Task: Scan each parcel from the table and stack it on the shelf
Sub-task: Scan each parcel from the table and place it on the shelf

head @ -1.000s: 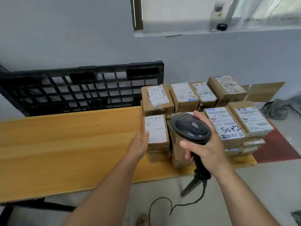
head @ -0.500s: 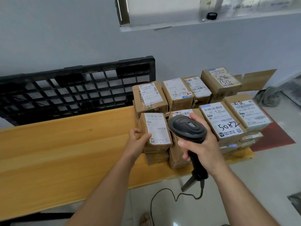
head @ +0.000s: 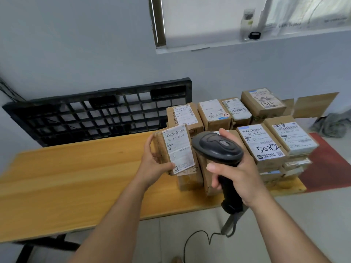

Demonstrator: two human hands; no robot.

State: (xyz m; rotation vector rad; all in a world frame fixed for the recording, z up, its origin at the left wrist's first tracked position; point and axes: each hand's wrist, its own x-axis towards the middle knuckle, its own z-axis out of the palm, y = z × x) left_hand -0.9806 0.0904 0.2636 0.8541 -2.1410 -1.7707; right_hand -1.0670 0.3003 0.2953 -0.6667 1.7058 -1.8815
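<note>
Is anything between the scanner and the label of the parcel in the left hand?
Nothing visible. The scanner, in the right hand, sits right beside the parcel; the thumb of the left hand touches only the lower corner of its label.

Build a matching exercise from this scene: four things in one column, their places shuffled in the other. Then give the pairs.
1. barcode scanner
2. parcel marked 5082
3. black pallet
4. clear bottle

A. leaning against the wall
B. on the window ledge
C. gripped by the right hand
D. on top of a stack on the table

Pairs: 1-C, 2-D, 3-A, 4-B.
</note>
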